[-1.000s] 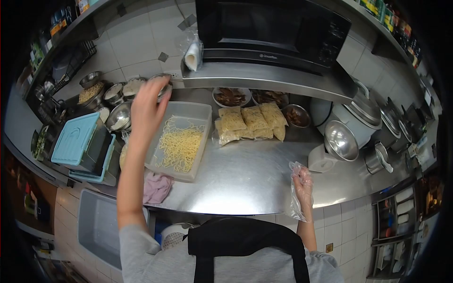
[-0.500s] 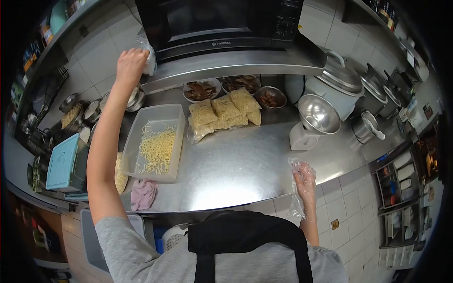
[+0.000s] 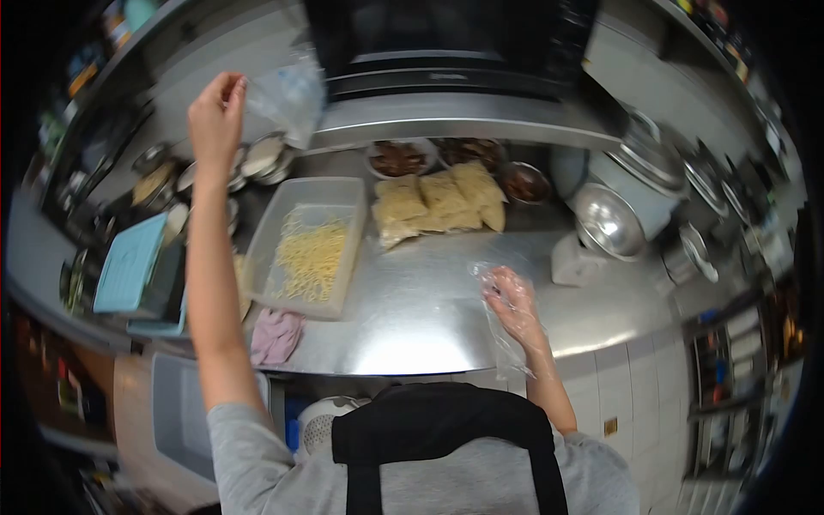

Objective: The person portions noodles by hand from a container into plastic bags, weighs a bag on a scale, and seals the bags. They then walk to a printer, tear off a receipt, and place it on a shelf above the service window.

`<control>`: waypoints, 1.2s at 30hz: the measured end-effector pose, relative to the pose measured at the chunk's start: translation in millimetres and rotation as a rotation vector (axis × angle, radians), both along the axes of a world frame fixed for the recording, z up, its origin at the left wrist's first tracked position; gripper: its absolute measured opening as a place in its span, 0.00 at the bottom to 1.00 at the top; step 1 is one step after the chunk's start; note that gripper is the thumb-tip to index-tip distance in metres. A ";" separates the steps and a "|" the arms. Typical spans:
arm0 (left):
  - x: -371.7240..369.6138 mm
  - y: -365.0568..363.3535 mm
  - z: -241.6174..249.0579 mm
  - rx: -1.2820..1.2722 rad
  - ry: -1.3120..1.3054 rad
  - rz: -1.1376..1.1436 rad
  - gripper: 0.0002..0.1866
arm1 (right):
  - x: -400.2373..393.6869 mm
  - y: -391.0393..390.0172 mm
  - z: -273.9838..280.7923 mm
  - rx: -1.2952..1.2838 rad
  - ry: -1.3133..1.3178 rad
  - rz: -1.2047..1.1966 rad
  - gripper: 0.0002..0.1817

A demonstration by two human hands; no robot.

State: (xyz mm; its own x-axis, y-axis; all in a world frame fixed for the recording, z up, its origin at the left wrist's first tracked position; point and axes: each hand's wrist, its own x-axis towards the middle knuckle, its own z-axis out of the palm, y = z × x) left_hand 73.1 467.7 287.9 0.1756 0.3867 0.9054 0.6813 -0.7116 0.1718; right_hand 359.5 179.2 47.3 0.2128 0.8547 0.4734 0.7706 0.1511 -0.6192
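Note:
My left hand (image 3: 216,120) is bare and raised at the upper left, with thumb and forefinger pinched together. Thin clear plastic stretches from its fingertips toward a clear plastic bag (image 3: 296,99) hanging by the shelf edge. Whether the two are one piece is too blurred to tell. My right hand (image 3: 513,307) wears a loose, clear plastic glove (image 3: 502,339). It hovers over the front of the steel counter, fingers loosely curled and apart, holding nothing. Below my left forearm's right side stands a translucent tub (image 3: 350,249) of yellow noodles (image 3: 311,257).
Bagged noodles (image 3: 442,202) lie mid-counter before bowls of brown food (image 3: 401,159). A scale (image 3: 577,262) carries a steel bowl (image 3: 609,221). A microwave (image 3: 455,51) sits on the shelf (image 3: 463,112) above. A pink cloth (image 3: 276,335) and blue-lidded box (image 3: 130,262) are at left.
My left hand has drawn left and away from the plastic bag, trailing thin plastic. My gloved right hand has moved left and slightly up over the counter. The camera view has shifted.

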 end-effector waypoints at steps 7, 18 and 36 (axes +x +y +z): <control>-5.2 -19.1 -98.6 -0.400 -0.698 -0.422 0.07 | -48.5 69.1 10.2 -0.222 0.537 0.307 0.28; 50.2 -25.4 -64.9 -0.302 -0.735 -0.724 0.05 | -136.0 227.2 126.2 0.213 0.930 0.386 0.33; 13.4 37.6 -16.6 -0.147 -0.065 -0.091 0.17 | -83.7 209.3 129.9 0.522 0.709 0.304 0.30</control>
